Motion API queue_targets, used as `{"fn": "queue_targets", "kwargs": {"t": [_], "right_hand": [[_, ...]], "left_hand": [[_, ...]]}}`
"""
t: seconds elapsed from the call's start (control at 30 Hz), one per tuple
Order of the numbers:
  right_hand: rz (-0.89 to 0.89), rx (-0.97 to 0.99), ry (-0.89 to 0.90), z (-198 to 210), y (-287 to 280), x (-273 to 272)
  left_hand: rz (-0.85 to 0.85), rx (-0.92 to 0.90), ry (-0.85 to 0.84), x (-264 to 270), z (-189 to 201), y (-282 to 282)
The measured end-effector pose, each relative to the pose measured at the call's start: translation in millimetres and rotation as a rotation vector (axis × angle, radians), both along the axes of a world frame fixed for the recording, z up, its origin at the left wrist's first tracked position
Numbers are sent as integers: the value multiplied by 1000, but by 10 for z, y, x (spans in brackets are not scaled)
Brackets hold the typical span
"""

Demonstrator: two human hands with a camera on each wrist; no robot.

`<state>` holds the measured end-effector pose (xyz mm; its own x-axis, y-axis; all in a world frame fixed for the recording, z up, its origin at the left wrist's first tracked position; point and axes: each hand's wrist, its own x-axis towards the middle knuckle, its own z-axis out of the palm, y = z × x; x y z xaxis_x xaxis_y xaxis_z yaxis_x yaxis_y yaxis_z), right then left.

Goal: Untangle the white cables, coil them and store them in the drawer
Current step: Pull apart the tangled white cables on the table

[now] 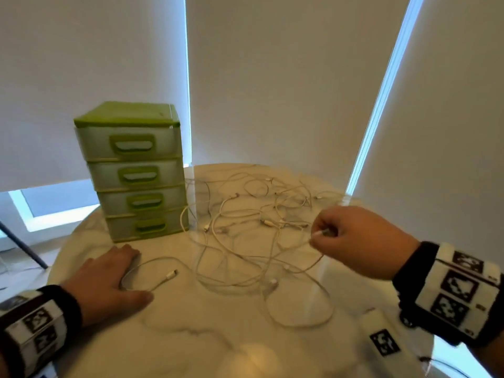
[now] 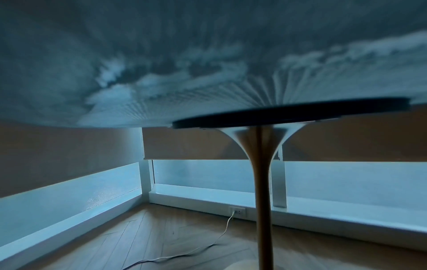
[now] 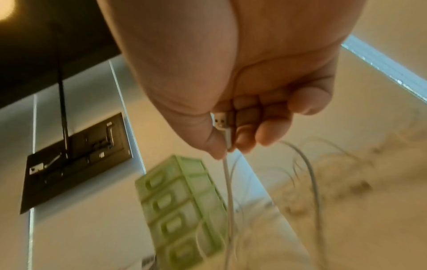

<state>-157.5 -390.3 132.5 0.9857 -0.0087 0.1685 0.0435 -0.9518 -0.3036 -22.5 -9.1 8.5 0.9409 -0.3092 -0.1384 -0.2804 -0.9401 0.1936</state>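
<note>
Several white cables lie tangled across the middle of a round marble table. My right hand is raised above the tangle and pinches the USB plug end of one white cable between thumb and fingers; that cable hangs down toward the heap. My left hand lies flat on the table at the front left, fingers straight, beside a loose cable end. A green drawer unit with all its drawers shut stands at the back left, also blurred in the right wrist view.
A white box with a black marker lies near the table's front right edge. Blinds and windows stand behind the table. The left wrist view looks under the tabletop at the pedestal leg, the wooden floor and a wall socket.
</note>
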Motion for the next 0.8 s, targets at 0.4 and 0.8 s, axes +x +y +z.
{"fn": "queue_targets", "kwargs": {"t": [0.4,0.8], "right_hand": [[-117,402,-176,171,74,27],[105,696,-238,582,535,162]], "left_hand": [[-102,85,40,-195,595,73],[-474,-623,-71,-549,1694,-1422]]}}
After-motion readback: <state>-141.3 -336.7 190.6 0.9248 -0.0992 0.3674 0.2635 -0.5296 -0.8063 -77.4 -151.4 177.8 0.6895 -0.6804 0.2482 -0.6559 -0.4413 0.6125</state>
